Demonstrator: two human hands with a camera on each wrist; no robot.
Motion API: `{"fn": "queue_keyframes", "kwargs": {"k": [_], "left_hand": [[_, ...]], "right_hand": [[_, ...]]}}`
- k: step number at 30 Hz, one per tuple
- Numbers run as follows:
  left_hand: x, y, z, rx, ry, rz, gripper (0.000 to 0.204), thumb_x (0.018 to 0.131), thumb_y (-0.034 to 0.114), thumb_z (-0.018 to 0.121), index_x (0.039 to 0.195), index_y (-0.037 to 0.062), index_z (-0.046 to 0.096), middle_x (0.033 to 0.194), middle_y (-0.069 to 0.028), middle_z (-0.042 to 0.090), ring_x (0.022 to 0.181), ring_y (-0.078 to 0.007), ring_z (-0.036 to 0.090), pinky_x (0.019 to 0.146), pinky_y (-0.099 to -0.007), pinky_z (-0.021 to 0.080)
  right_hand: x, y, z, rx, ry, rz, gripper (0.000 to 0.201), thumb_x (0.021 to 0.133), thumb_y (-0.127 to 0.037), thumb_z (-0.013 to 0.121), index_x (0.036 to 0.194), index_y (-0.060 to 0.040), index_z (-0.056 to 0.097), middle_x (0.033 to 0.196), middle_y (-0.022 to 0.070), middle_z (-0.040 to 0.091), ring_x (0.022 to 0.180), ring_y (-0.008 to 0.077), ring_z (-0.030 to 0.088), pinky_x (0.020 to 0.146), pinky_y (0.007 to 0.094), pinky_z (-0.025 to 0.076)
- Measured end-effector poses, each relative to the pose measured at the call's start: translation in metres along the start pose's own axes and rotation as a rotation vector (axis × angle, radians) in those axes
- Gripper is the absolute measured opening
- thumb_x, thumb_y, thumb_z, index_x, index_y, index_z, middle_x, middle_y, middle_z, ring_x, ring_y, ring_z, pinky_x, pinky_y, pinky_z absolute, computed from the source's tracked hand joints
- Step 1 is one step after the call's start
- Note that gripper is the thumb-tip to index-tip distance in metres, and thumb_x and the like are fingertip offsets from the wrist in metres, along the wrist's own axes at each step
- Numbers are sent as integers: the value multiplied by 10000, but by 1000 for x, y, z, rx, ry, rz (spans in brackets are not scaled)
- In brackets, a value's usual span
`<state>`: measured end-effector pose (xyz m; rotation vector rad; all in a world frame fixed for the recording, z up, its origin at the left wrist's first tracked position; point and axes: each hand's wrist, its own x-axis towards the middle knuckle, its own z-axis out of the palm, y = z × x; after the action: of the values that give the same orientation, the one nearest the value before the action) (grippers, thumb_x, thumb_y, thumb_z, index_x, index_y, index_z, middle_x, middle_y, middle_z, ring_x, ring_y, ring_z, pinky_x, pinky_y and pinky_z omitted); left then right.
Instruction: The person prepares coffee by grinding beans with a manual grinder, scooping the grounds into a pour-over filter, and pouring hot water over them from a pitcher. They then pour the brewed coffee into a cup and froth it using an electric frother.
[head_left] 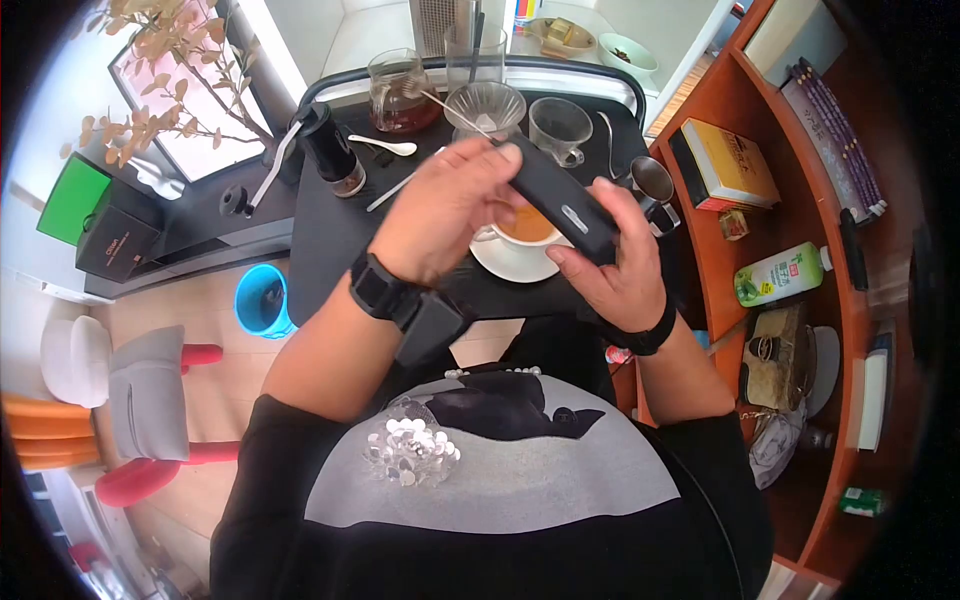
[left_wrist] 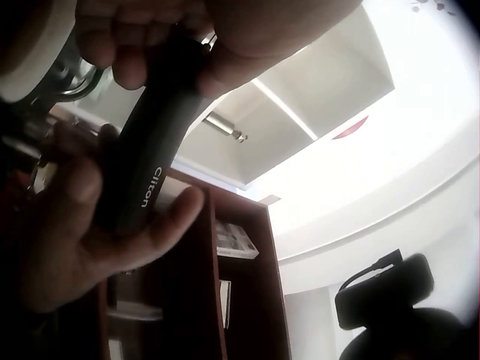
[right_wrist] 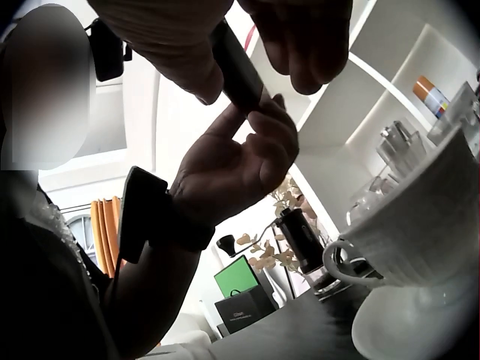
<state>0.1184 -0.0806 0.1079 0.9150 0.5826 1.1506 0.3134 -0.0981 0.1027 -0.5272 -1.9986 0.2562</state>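
Note:
Both hands hold a black handheld milk frother (head_left: 565, 205) above the table, tilted, with a thin metal shaft pointing to the far left. My left hand (head_left: 445, 205) pinches its shaft end between thumb and fingers. At the other end, my right hand (head_left: 625, 275) grips the body, thumb and fingers on opposite sides. White lettering shows on the frother (left_wrist: 154, 165) in the left wrist view. Underneath is a white cup (right_wrist: 420, 217) of brown liquid (head_left: 528, 228) on a white saucer (head_left: 512, 265), partly hidden by the hands in the head view.
The black table (head_left: 330, 235) also bears a hand grinder (head_left: 328, 150), a glass carafe (head_left: 402, 95), a glass dripper (head_left: 485, 108), a glass cup (head_left: 560, 128), a metal pitcher (head_left: 652, 180) and a white spoon (head_left: 385, 145). A wooden shelf (head_left: 720, 270) stands right; a blue bin (head_left: 262, 300) stands left.

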Motion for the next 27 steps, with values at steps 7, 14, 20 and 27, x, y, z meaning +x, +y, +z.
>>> {"fn": "queue_keyframes", "kwargs": {"k": [7, 14, 20, 27], "left_hand": [[-15, -13, 12, 148, -99, -105, 320, 914, 324, 474, 953, 17, 558, 793, -40, 601, 722, -109, 550, 685, -241, 435], [-44, -35, -41, 549, 108, -114, 242, 896, 216, 504, 1018, 24, 587, 792, 9, 562, 708, -64, 506, 655, -201, 420], [-49, -75, -77, 636, 293, 84, 185, 876, 133, 530, 1018, 26, 581, 785, 27, 545, 706, -46, 484, 662, -183, 409], [-56, -86, -79, 780, 322, 176, 162, 820, 78, 585, 962, 0, 598, 833, -41, 566, 706, -90, 512, 656, -218, 430]], "right_hand": [[9, -19, -31, -126, -36, 15, 426, 636, -83, 773, 986, -19, 539, 826, 120, 587, 688, 231, 588, 602, 291, 469], [15, -10, -56, 69, 135, 507, 303, 692, -92, 754, 911, -19, 559, 799, 12, 568, 714, 72, 531, 644, 214, 440], [32, 7, -38, -82, -29, 516, 267, 691, -136, 756, 828, -10, 564, 699, 29, 559, 649, 77, 517, 580, 221, 421], [49, 25, -12, -69, -244, 406, 294, 716, -233, 733, 832, -19, 568, 657, 70, 551, 555, 138, 509, 532, 256, 420]]}}
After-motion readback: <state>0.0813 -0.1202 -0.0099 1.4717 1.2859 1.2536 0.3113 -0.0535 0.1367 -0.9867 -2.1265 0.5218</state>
